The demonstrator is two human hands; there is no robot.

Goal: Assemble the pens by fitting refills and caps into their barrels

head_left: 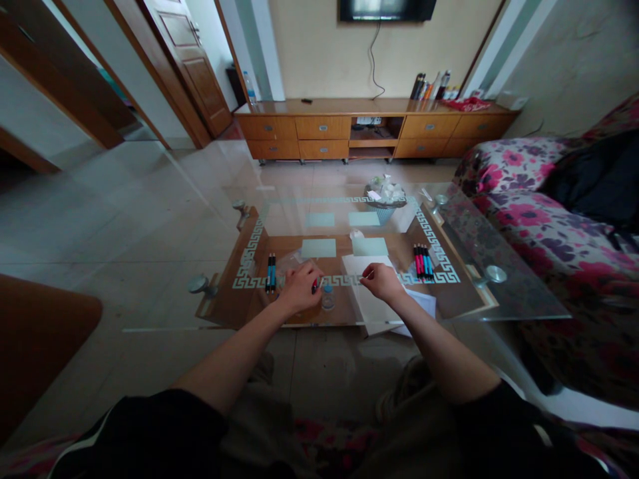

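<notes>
the fingers (310, 269) of the left hand (299, 291) were curled nearly closed around a red and black piece (314, 286), most of it covered by the hand. the fingertips of the right hand (383, 282) were drawn together in a pinch; anything between them was too small to make out. both hands were over the near half of a glass table (524, 299), well apart from each other.

a small clear jar (327, 299) was noted just right of the left hand. blue and black pens (271, 274) were found side by side to the left of that hand, and a row of red and blue pens (423, 261) with black ends lay to the right of the right hand. a white sheet (369, 309) extended beneath the right hand toward the near edge; whether it was on the glass or under it could not be told. a filled basket (383, 214) was seen at the table's far side. a flowered sofa (539, 219) stood to the right, and a wooden cabinet (323, 126) on the far side of the room.
</notes>
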